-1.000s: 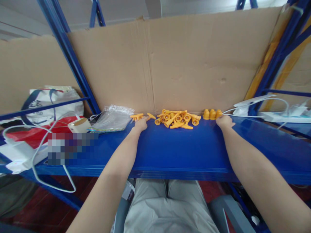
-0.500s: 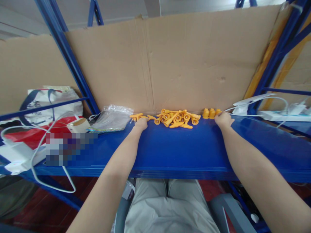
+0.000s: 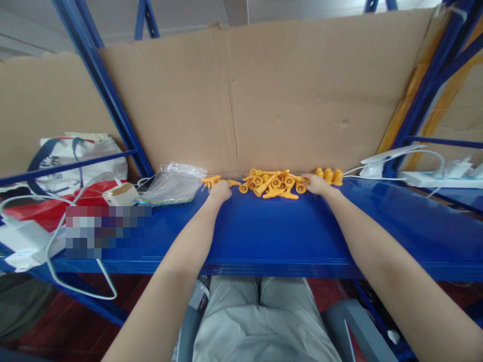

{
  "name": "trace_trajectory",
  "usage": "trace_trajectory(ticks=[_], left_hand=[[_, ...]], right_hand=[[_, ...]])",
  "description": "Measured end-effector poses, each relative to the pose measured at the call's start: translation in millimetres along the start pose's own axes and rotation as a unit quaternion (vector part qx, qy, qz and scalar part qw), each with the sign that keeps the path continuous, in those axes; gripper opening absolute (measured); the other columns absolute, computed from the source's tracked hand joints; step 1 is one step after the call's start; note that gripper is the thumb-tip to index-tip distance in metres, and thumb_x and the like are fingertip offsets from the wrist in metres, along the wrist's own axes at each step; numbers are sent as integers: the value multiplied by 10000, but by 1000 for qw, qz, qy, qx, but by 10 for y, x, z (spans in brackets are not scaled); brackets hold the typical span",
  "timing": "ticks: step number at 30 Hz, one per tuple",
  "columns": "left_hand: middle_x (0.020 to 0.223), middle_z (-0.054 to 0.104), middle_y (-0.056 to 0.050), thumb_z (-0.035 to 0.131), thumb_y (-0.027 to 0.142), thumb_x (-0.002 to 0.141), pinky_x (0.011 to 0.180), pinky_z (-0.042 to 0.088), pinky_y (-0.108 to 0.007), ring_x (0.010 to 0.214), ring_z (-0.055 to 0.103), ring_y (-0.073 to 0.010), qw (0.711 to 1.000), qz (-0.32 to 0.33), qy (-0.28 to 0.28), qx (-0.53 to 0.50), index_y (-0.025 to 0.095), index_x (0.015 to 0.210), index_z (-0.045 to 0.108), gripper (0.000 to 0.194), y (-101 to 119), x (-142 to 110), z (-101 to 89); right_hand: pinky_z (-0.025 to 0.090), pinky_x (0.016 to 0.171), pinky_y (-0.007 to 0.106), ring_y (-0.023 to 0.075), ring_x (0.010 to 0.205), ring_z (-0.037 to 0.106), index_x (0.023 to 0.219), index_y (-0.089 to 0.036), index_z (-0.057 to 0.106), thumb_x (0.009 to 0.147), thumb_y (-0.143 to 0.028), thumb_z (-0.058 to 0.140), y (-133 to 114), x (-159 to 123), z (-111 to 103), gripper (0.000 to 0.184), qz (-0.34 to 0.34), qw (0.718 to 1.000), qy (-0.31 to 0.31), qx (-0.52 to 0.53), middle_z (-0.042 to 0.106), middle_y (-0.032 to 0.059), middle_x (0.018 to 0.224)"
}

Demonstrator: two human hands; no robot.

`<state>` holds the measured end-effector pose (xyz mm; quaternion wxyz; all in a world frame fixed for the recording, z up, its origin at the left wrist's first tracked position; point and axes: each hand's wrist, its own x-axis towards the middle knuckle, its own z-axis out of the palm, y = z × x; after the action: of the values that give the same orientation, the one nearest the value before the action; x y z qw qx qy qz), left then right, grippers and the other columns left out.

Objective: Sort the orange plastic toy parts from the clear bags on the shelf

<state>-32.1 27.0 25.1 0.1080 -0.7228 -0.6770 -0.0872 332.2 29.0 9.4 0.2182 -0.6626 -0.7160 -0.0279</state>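
A heap of small orange plastic parts (image 3: 274, 184) lies at the back of the blue shelf (image 3: 264, 236), against the cardboard. My left hand (image 3: 219, 191) rests curled at the heap's left end, next to a few loose orange pieces (image 3: 212, 179); what its fingers hold is hidden. My right hand (image 3: 317, 184) reaches into the heap's right edge with fingers bent toward the parts. Three orange caps (image 3: 329, 175) stand upright in a row just right of that hand.
A clear plastic bag (image 3: 171, 184) lies left of the heap. Further left are a small white box (image 3: 119, 193), white cables, a red item and a tote bag (image 3: 75, 161). A white power strip (image 3: 433, 178) and cables sit at right. A cardboard sheet (image 3: 283, 95) backs the shelf.
My right hand has moved left, from beside the three upright caps to the right edge of the heap. My left hand has stayed in place.
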Motion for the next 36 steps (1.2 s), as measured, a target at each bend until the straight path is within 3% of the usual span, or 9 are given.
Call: trace_trajectory(ticks=[8, 17, 21, 26, 31, 36], left_hand=[[1348, 652, -82, 442, 78, 864, 1167, 356, -395, 1273, 589, -227, 988, 83, 105, -71, 188, 1289, 647, 484, 184, -34, -98], [1285, 688, -99, 478, 82, 848, 1170, 335, -499, 1222, 628, -256, 972, 127, 122, -153, 193, 1249, 668, 458, 495, 17, -278], [1231, 715, -104, 480, 99, 849, 1161, 342, -531, 1179, 653, -264, 959, 161, 159, -168, 196, 1201, 682, 418, 569, 25, -195], [1390, 616, -103, 445, 79, 850, 1189, 275, -582, 1348, 523, -263, 944, 204, 178, -187, 193, 1252, 636, 459, 560, -7, 22], [1505, 496, -138, 422, 92, 867, 1201, 248, -584, 1445, 396, -261, 928, 254, 193, -193, 162, 1348, 547, 502, 524, -61, 68], [1559, 419, -148, 375, 152, 938, 1219, 217, -555, 1492, 304, -241, 897, 311, 239, -202, 169, 1429, 440, 495, 579, -106, 32]], right_hand=[[473, 1019, 411, 345, 1225, 611, 1335, -176, 652, 883, -221, 559, 33, 72, 99, 464, 29, 1000, 7, -10, 651, 156, 1315], [489, 914, 412, 358, 1125, 648, 1274, -178, 692, 878, -293, 597, 24, 103, 105, 423, 73, 997, -14, -30, 700, 180, 1217], [467, 905, 401, 351, 1134, 629, 1305, -153, 665, 904, -312, 575, 23, -20, 42, 441, 96, 995, -9, -41, 690, 192, 1221], [427, 941, 439, 355, 1194, 591, 1308, -198, 655, 904, -293, 555, -112, -188, -80, 427, 81, 994, -3, -72, 676, 164, 1263], [366, 958, 466, 334, 1149, 603, 1223, -189, 672, 875, -193, 538, -314, -244, -176, 373, 57, 987, 54, -139, 701, 167, 1188], [346, 927, 463, 317, 1078, 576, 1159, -156, 636, 857, -149, 484, -471, -242, -243, 338, -41, 975, 162, -146, 690, 172, 1129]])
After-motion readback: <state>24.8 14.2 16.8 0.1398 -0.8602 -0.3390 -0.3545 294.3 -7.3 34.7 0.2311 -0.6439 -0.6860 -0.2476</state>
